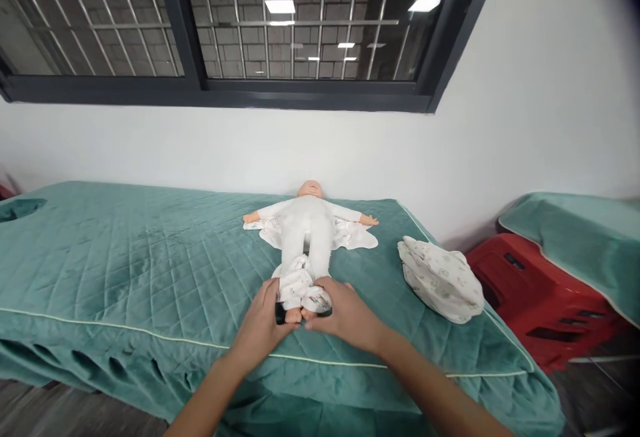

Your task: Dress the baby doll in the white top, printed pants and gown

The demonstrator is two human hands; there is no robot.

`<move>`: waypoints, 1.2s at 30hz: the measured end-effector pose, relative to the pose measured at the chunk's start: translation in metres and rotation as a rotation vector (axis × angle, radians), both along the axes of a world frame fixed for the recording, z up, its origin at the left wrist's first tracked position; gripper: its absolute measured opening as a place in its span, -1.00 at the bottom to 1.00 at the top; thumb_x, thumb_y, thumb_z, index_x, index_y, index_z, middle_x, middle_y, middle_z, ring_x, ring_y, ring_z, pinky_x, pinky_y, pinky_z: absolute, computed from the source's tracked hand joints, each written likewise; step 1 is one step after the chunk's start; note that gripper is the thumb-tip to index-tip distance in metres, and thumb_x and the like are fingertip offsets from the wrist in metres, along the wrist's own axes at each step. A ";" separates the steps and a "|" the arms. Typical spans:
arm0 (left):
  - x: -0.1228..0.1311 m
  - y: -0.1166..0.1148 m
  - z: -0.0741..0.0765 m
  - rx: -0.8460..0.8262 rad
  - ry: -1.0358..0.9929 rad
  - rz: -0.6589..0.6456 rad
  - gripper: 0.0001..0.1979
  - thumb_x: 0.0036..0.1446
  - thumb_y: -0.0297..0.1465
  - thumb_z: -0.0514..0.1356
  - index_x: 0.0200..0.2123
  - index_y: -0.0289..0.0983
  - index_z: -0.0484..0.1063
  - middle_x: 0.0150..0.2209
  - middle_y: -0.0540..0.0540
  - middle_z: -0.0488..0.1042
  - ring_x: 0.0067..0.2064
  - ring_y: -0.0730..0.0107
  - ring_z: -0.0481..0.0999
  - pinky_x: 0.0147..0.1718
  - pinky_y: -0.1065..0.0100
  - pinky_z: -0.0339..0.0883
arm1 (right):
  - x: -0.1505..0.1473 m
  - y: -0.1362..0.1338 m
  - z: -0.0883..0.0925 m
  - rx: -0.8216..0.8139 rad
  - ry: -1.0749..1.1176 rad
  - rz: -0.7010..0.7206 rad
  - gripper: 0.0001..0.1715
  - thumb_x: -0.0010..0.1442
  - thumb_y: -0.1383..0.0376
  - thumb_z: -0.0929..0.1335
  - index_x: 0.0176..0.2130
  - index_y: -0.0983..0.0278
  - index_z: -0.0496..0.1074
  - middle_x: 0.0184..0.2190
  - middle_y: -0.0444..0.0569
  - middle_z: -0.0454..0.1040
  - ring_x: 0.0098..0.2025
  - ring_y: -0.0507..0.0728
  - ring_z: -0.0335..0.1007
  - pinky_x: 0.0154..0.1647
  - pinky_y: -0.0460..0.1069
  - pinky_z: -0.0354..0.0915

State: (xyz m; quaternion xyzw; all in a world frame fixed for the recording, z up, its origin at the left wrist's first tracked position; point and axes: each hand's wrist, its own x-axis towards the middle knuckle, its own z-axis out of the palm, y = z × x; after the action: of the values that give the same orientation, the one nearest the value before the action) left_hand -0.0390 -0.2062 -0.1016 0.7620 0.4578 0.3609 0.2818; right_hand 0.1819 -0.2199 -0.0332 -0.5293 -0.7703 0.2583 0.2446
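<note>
A baby doll point(306, 220) with a white cloth body lies on its back, head by the wall, arms spread and feet towards me. Printed white baby pants point(296, 282) are bunched around its lower legs, with the bare feet showing below. On the left side of the ankles my left hand point(261, 320) is closed on the pants' fabric. My right hand point(350, 315) grips the other pant leg, thumb on top. Dark patches that I cannot identify show beside both hands. Under the doll's arms a white printed garment point(359, 235) is spread out.
A green quilted bedspread point(150, 263) covers the bed. To the right lies a folded, printed white cloth bundle point(440, 280). Beyond the bed's right edge are red plastic stools point(540, 303), partly under another green cover point(590, 237). A barred window point(310, 93) is in the white wall behind.
</note>
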 end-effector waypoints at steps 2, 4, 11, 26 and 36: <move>0.002 -0.002 0.008 0.019 0.070 0.028 -0.40 0.04 -0.28 0.32 0.15 -0.17 0.23 0.09 -0.17 0.37 0.14 0.09 0.38 0.09 0.11 0.29 | -0.002 -0.008 -0.002 0.081 -0.109 -0.005 -0.35 -0.07 0.10 0.54 -0.02 0.21 0.37 -0.09 0.00 0.52 -0.04 0.27 0.41 -0.03 0.09 0.16; 0.003 -0.003 0.020 0.021 0.148 0.053 -0.48 0.07 -0.21 0.31 0.08 -0.18 0.29 0.04 -0.15 0.43 0.08 0.10 0.43 -0.01 0.17 0.33 | -0.001 -0.009 -0.002 0.122 -0.173 -0.024 -0.51 0.05 0.13 0.48 -0.06 0.21 0.37 -0.12 0.00 0.53 -0.07 0.25 0.44 -0.02 0.10 0.15; 0.000 -0.008 0.054 -0.119 0.437 0.157 -0.59 0.18 -0.03 0.16 -0.10 -0.22 0.35 -0.23 -0.14 0.56 -0.23 0.13 0.55 -0.37 0.34 0.19 | 0.013 -0.007 0.028 0.111 -0.262 -0.073 -0.76 0.11 0.18 0.42 -0.18 0.16 0.43 -0.29 -0.05 0.58 -0.22 0.23 0.47 -0.26 -0.01 0.18; -0.048 -0.028 0.176 -0.342 0.342 -0.337 -0.57 -0.09 -0.05 0.33 -0.22 -0.21 0.50 -0.25 0.02 0.51 -0.26 0.32 0.43 -0.38 0.44 0.18 | 0.017 -0.026 0.139 -0.360 0.043 0.333 -0.48 -0.11 0.09 0.52 -0.13 0.19 0.53 -0.21 -0.10 0.57 -0.20 0.14 0.47 -0.26 -0.04 0.35; -0.060 -0.039 0.340 -0.082 0.628 -0.264 -0.58 0.04 0.01 0.20 -0.25 -0.19 0.56 -0.35 -0.03 0.54 -0.34 0.30 0.43 -0.39 0.40 0.17 | -0.021 -0.011 0.293 -0.230 -0.182 0.541 -0.51 0.16 -0.09 0.38 -0.33 0.29 0.51 -0.43 -0.11 0.39 -0.39 0.02 0.21 -0.33 -0.05 0.17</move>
State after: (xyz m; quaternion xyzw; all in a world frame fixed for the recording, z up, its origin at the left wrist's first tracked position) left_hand -0.0991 -0.2451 0.2389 0.8766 0.4339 0.0502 0.2018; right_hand 0.1611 -0.2309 0.2595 -0.3500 -0.8678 0.3511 0.0355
